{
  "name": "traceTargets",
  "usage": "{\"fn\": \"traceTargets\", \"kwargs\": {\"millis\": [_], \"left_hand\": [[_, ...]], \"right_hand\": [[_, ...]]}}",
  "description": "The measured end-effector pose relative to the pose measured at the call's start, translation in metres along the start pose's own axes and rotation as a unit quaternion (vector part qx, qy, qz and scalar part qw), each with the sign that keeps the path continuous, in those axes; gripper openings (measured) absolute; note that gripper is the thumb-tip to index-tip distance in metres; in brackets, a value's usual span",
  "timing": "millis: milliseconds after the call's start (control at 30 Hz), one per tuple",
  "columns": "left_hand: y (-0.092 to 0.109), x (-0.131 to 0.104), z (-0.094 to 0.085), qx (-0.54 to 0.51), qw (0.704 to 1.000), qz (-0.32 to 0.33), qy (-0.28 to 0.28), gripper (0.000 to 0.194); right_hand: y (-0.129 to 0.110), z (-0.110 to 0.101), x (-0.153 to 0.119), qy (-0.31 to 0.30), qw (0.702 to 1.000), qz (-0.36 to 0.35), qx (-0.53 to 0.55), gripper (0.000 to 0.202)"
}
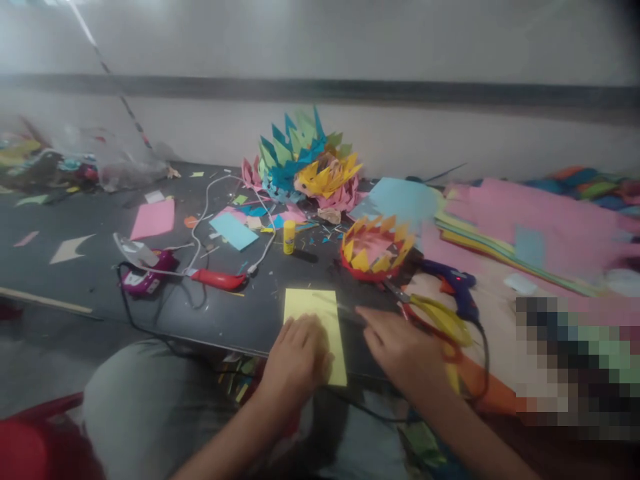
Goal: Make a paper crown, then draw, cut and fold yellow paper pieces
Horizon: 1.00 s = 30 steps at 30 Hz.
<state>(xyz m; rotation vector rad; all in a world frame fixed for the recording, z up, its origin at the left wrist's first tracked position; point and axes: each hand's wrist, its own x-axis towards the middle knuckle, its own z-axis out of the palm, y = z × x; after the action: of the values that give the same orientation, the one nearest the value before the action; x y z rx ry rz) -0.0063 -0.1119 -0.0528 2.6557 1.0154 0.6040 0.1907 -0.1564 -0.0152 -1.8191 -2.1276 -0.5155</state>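
Observation:
My left hand (303,347) lies on a yellow sheet of paper (316,300) at the table's front edge, its fingers flat and slightly bent. To the right of the sheet is my right hand (400,343), fingers close together and somewhat blurred. A faint thin streak runs from its fingertips over the top of the paper; what it is cannot be made out. Just past that hand lie scissors with yellow handles (440,319). Behind them stands a paper crown (377,250) with yellow points and a red base. A yellow glue stick (289,238) stands upright beyond the sheet.
A blue glue gun (457,283) lies right of the crown. Stacked coloured paper (540,227) covers the right side. More paper crowns (305,163) are piled by the wall. Leftward are a red-handled tool (220,279) with a white cord, a purple power strip (147,272) and paper scraps.

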Motion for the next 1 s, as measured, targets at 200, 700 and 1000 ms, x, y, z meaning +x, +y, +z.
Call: {"fn": "traceTargets", "kwargs": {"millis": [200,700,1000], "left_hand": [[0.001,-0.006,-0.008,-0.063,0.997,0.044,0.010,0.014],[-0.001,0.011,-0.003,0.034,0.998,0.032,-0.031,0.041],[-0.004,0.011,0.002,0.062,0.997,0.049,0.000,0.043]], "right_hand": [[-0.011,0.025,-0.001,-0.030,0.993,-0.094,0.073,0.037],[-0.010,0.038,0.002,-0.121,0.975,-0.043,0.182,0.046],[-0.010,0.040,-0.002,-0.115,0.977,-0.022,0.180,0.045]]}}
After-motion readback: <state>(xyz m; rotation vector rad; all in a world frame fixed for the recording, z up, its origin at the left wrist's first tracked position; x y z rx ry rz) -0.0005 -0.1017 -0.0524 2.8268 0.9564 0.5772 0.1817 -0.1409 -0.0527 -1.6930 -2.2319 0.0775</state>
